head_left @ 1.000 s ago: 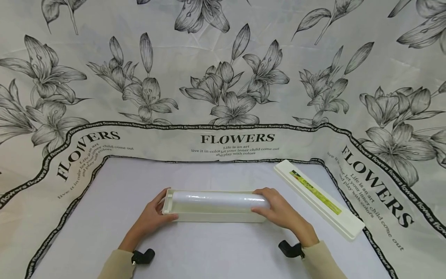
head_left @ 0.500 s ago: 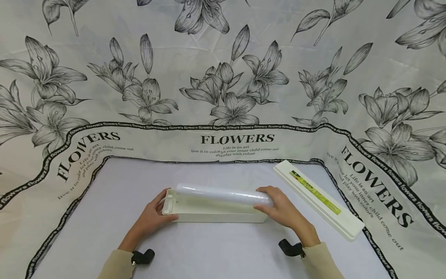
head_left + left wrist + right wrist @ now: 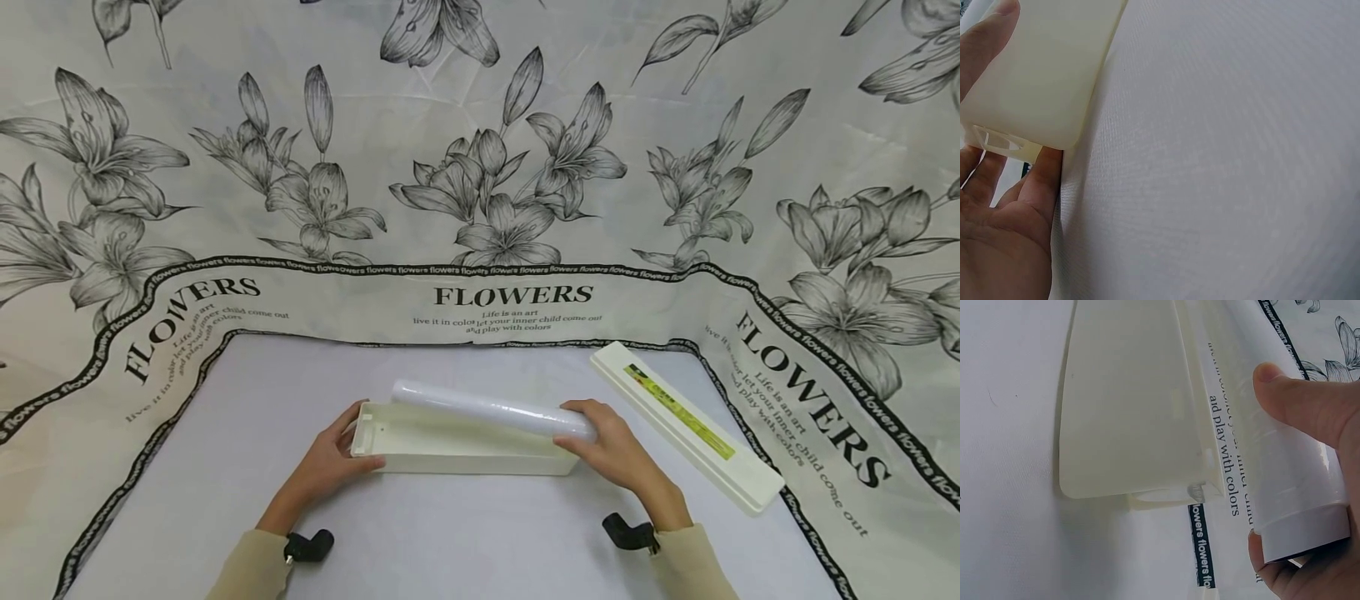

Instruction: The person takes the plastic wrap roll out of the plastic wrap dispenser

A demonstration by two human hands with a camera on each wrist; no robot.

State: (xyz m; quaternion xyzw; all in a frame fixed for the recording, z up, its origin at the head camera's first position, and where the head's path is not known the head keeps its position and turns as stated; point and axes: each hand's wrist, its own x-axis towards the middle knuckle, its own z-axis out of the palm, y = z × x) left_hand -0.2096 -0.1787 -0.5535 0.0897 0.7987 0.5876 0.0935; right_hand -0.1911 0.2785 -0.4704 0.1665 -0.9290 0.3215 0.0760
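A long cream plastic box [image 3: 465, 462] stands without its lid on the white table. My left hand [image 3: 333, 450] grips the box's left end, thumb on the front wall and fingers behind; in the left wrist view the thumb lies on the box wall [image 3: 1054, 69]. My right hand [image 3: 603, 442] holds a roll of clear plastic wrap [image 3: 487, 407] by its right end. The roll slants above the box, its left end higher and toward the back. In the right wrist view the thumb presses along the roll [image 3: 1291, 462], which is apart from the box [image 3: 1129, 406].
A cream lid [image 3: 682, 429] with a yellow-green label lies slantwise at the right, by the cloth border. Behind the table hangs a floral printed cloth [image 3: 510, 192]. White tabletop [image 3: 450, 542] extends in front of the box.
My right hand has lifted the plastic wrap roll out of the box, left end up and back, and shifted slightly right. My left hand stays on the box.
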